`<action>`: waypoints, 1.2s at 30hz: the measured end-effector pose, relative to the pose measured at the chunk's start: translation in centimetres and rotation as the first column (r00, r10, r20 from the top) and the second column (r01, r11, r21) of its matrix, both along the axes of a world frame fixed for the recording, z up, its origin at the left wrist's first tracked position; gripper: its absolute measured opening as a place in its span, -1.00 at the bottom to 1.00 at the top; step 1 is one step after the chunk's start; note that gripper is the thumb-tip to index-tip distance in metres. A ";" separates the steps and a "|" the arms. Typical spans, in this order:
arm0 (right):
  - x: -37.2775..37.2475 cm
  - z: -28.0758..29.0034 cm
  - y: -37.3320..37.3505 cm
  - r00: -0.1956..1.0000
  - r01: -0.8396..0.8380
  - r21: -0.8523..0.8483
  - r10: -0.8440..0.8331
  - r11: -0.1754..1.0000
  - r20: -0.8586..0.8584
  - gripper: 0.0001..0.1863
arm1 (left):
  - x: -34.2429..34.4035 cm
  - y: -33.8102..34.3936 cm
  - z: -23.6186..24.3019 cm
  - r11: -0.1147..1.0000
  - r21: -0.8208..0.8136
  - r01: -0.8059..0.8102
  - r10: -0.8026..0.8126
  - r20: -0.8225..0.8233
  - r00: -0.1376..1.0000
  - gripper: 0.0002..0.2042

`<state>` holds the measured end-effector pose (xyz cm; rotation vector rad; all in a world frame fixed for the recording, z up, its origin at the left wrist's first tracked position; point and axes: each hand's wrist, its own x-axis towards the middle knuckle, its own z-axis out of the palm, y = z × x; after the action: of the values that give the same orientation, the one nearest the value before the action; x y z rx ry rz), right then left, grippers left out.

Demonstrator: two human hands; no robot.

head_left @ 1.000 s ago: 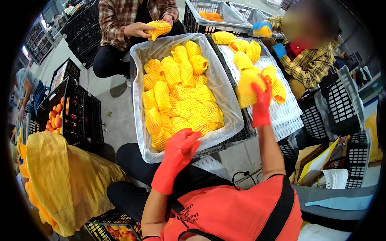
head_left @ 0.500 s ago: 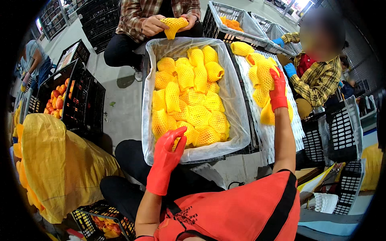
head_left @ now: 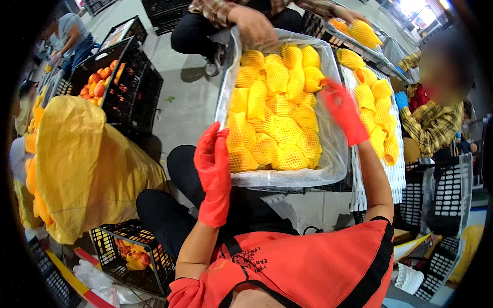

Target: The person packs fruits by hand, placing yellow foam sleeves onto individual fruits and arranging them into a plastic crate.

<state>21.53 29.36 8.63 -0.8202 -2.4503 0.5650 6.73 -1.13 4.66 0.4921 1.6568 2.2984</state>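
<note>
A lined crate (head_left: 341, 174) stands before me, filled with fruit in yellow foam-net sleeves (head_left: 285, 128). My left hand (head_left: 213, 172), in a red rubber glove, is raised by the crate's near left corner. Its fingers stretch upward with nothing visible in them. My right hand (head_left: 345, 113), gloved the same way, is over the crate's right rim. Motion smears its fingers, and their tips are close to a sleeved fruit (head_left: 314, 78) with a reddish end. More sleeved fruits (head_left: 381, 109) lie on white padding (head_left: 362, 182) to the right of the crate.
Across from me a person's hand (head_left: 254, 24) reaches over the crate; their other holds a sleeved fruit (head_left: 364, 33). A person in blue gloves (head_left: 401, 99) sits at right. Black crates of red-orange fruit (head_left: 100, 84) and a yellow sack (head_left: 97, 169) stand left.
My right hand has moved left from the fruits on the padding to the crate's rim. My left hand's fingers have straightened. The person opposite has parted their hands. The whole view has shifted.
</note>
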 end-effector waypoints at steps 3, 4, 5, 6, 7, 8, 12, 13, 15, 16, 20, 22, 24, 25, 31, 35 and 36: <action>-7.6 -2.5 -9.1 0.768 -0.640 0.131 0.632 0.757 0.100 -0.47 | -0.4 -0.6 -0.2 1.000 -0.018 0.015 -0.015 -0.024 1.000 -0.73; -9.9 -4.1 -10.7 0.664 -0.744 0.300 0.706 0.597 0.246 -0.43 | -0.6 -0.8 -0.3 0.999 -0.011 0.032 -0.033 -0.048 0.998 -0.74; -11.2 -4.4 -12.1 0.627 -0.767 0.354 0.740 0.535 0.241 -0.55 | -1.0 -1.0 0.4 0.997 -0.072 0.040 -0.055 -0.233 0.971 -0.76; -11.9 -4.5 -13.2 0.585 -0.784 0.411 0.776 0.466 0.235 -0.64 | -1.2 -1.2 1.0 0.989 -0.145 0.024 -0.082 -0.408 0.909 -0.78; -12.3 -4.4 -13.9 0.571 -0.816 0.271 0.783 0.511 0.247 -0.67 | -1.1 -1.0 0.3 0.989 -0.129 0.066 -0.106 -0.335 0.936 -0.79; -12.4 -4.6 -14.2 0.549 -0.834 0.120 0.792 0.538 0.267 -0.70 | -1.0 -0.8 -0.8 0.989 -0.107 0.105 -0.129 -0.256 0.958 -0.80; -13.3 -11.1 -12.6 0.525 -0.850 0.257 0.700 0.460 0.484 -0.72 | -0.3 -0.9 -1.9 0.997 -0.057 0.042 -0.059 -0.343 0.938 -0.79; -12.7 -11.2 -11.7 0.543 -0.838 0.272 0.675 0.473 0.499 -0.71 | -0.2 -0.8 -0.8 0.997 -0.078 0.010 -0.047 -0.485 0.873 -0.76; -12.3 -7.2 -14.1 0.619 -0.784 0.239 0.689 0.573 0.377 -0.68 | -0.4 -2.0 -1.3 0.984 -0.175 -0.036 -0.066 -0.547 0.835 -0.72; -11.4 -4.6 -14.9 0.676 -0.735 0.221 0.666 0.642 0.314 -0.65 | -0.4 -1.6 -1.2 0.975 -0.218 -0.033 -0.101 -0.579 0.809 -0.70; -8.8 -1.6 -15.9 0.905 -0.421 -0.595 0.271 0.685 -0.330 -0.54 | -0.9 -0.9 -1.0 0.967 -0.203 -0.152 -0.015 -0.642 0.767 -0.61; -8.6 -2.9 -16.0 0.800 -0.568 -0.562 0.244 0.601 -0.548 -0.51 | -2.1 -1.5 -1.1 0.993 -0.112 -0.029 -0.041 -0.575 0.817 -0.50; -9.3 -3.3 -16.6 0.726 -0.650 -0.522 0.247 0.552 -0.642 -0.50 | -2.3 -2.2 0.0 0.974 -0.226 0.024 -0.148 -0.549 0.823 -0.37; -9.8 -2.8 -17.3 0.735 -0.644 -0.594 0.172 0.482 -0.656 -0.51 | -2.2 -2.5 0.5 0.963 -0.266 0.052 -0.200 -0.569 0.797 -0.33; -9.1 -2.4 -17.4 0.693 -0.714 -0.674 0.054 0.188 -0.719 -0.31 | -1.9 -0.3 0.7 0.966 -0.240 0.092 -0.210 -0.527 0.824 -0.32; -9.1 -1.5 -18.7 0.654 -0.752 -0.625 0.119 0.208 -0.747 -0.02 | -3.4 0.0 1.4 0.975 0.049 0.217 -0.193 -0.304 0.933 -0.42; -9.1 -1.2 -19.4 0.665 -0.741 -0.625 0.142 0.245 -0.733 0.02 | -3.4 0.3 0.9 0.985 -0.008 0.171 -0.163 -0.357 0.920 -0.43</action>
<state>12.45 10.00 7.41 -0.0756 -1.5939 2.2042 3.29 -0.83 5.58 1.0689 1.6631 2.1996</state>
